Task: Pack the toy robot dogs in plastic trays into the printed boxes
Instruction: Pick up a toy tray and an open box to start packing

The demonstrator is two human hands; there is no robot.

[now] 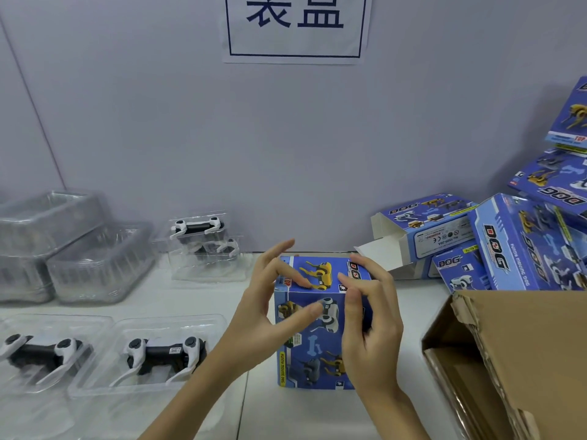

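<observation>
While a blue printed box [317, 325] stands upright on the white table [413, 300] at the centre of the frame, the left hand [270, 312] rests straight fingers on its top flap and front face, and the right hand [371, 315] curls its fingers over the top right edge, gripping it. Two toy robot dogs in clear trays [158, 354] lie at lower left, an open cardboard carton [521, 360] sits at lower right, and more printed boxes [514, 239] pile at the right.
</observation>
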